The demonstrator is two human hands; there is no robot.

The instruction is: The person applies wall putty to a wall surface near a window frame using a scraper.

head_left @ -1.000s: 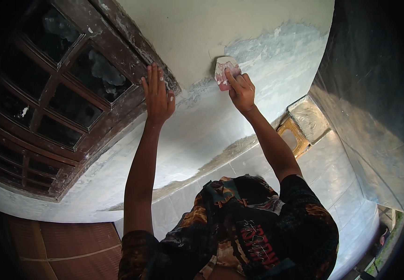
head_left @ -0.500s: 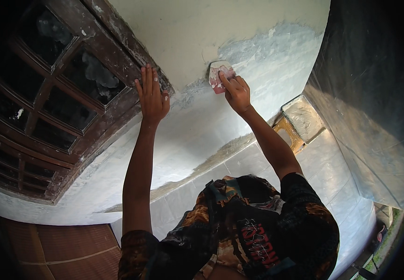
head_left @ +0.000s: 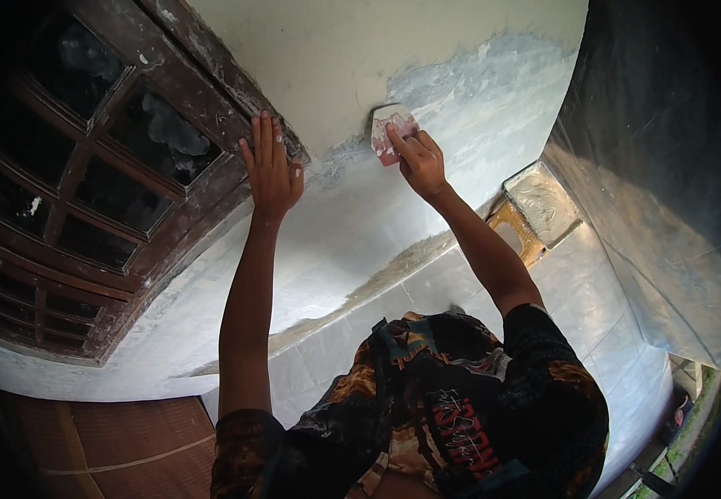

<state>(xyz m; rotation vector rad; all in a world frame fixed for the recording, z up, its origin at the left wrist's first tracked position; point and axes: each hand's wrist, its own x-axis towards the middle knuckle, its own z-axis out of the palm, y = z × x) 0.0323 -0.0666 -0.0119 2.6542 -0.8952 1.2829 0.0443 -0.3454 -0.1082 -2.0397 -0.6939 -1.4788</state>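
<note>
So both arms are stretched up at the wall (head_left: 460,216) here. The right hand (head_left: 420,162) has its grip closed around a small flat scraper (head_left: 389,133), pinkish and smeared with white filler, fingers folded over the lower part of it with the blade pressed flat against the wall. The scraper sits right on the line where the cream painted part (head_left: 335,58) meets the grey-white skimmed patch (head_left: 493,91), just to the right of the window frame's corner.

The left hand (head_left: 271,170) holds nothing. It's spread flat, fingers straight and together, palm on the wall with the fingertips touching the edge of the dark wooden window frame (head_left: 177,91). So that grip is fully open, simply resting there.

The 2 hands are near each other but not touching, with a strip of bare patchy wall between them.

Other stuff: the window has several dark glass panes (head_left: 111,191) set in worn brown wood with flecks of white on it. Lower down the wall turns into pale tiles (head_left: 460,291). Over on the right there's a small yellow-framed ledge thing (head_left: 535,212) coated in plaster, and beside it a big grey sheet (head_left: 668,183) hanging down. The person's patterned dark shirt (head_left: 443,407) fills the bottom, and there's reddish-brown floor (head_left: 119,449) at lower left.
</note>
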